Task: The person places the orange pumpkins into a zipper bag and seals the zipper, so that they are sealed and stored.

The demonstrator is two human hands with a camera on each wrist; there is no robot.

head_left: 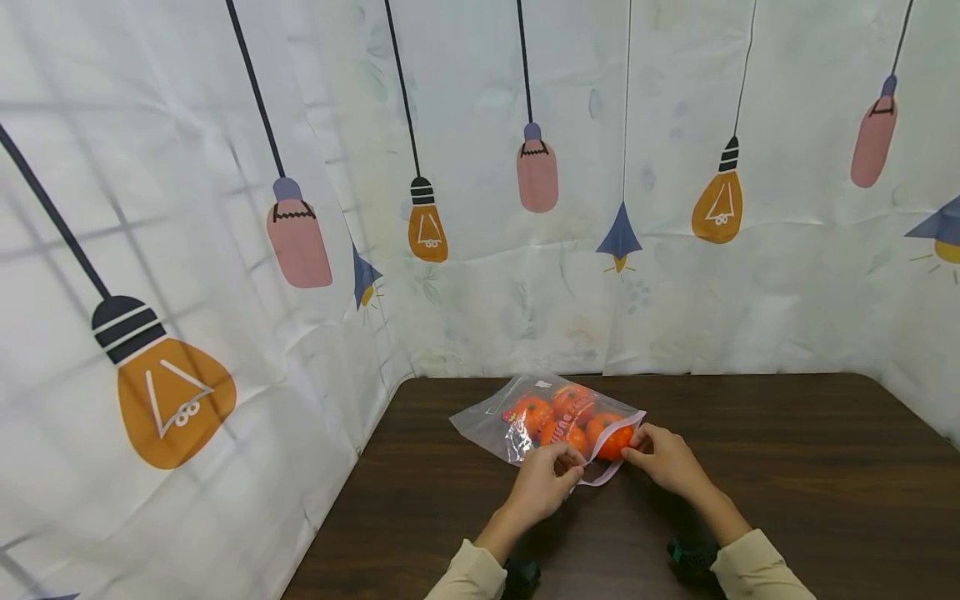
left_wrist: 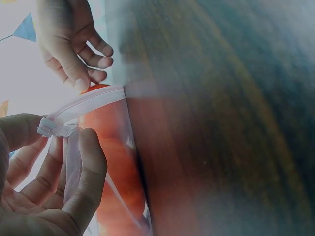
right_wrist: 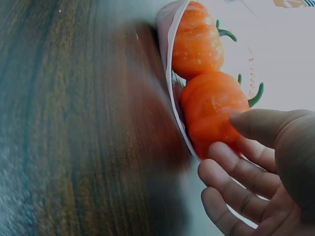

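Note:
A clear zip bag (head_left: 480, 421) with a pale pink zip edge and red lettering lies on the table, holding several small orange pumpkins (head_left: 573, 402) with green stems. My left hand (head_left: 542, 482) pinches the edge of its mouth beside the zip slider (left_wrist: 47, 127). At the gaping mouth is one orange pumpkin (right_wrist: 211, 110), a second pumpkin (right_wrist: 197, 42) lying behind it. The thumb and fingertips of my right hand (head_left: 670, 460) are placed about the nearer pumpkin, the thumb against its side. The full contact of the lower fingers is partly hidden.
The dark wood table (head_left: 787, 450) extends to both sides of the bag. A white curtain (head_left: 480, 308) printed with hanging lamps stands behind its back edge and along the left. Dark wrist devices (head_left: 692, 553) sit under both forearms.

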